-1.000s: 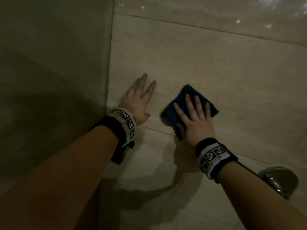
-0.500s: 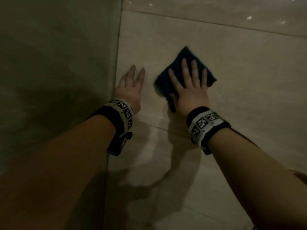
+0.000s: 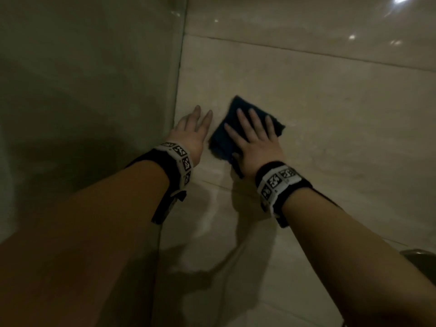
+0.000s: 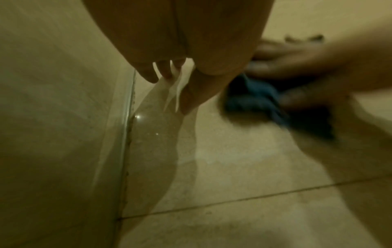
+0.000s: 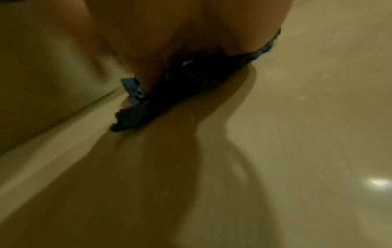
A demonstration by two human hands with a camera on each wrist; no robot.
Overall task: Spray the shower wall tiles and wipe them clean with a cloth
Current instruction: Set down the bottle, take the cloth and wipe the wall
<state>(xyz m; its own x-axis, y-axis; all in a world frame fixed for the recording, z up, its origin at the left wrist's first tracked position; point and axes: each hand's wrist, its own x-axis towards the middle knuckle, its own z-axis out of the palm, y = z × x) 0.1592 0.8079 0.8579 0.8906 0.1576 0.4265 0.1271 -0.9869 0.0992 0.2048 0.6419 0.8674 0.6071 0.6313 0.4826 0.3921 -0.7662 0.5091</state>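
Note:
A folded dark blue cloth [image 3: 221, 135] lies flat against the beige wall tiles [image 3: 330, 114]. My right hand [image 3: 253, 135] presses on it with straight, spread fingers. My left hand [image 3: 193, 131] rests flat on the tile just left of the cloth, next to the wall corner, fingers straight. The left wrist view shows my left fingers [image 4: 191, 94] on the wet tile, with the blue cloth [image 4: 260, 99] and my blurred right hand [image 4: 297, 60] beside them. Under my right palm, the right wrist view has the cloth [image 5: 165, 99] squashed against the tile. No spray bottle is in view.
A glass panel [image 3: 94, 114] meets the tiled wall along a vertical seam [image 3: 179, 90] at the left. A round metal fitting [image 3: 417, 258] shows at the lower right edge. Horizontal grout lines [image 3: 306, 51] cross the tiles. The tile surface gleams wet.
My right hand slid the cloth up and left across the tile, then back down a little. It now lies closer to my left hand, which stays flat by the corner.

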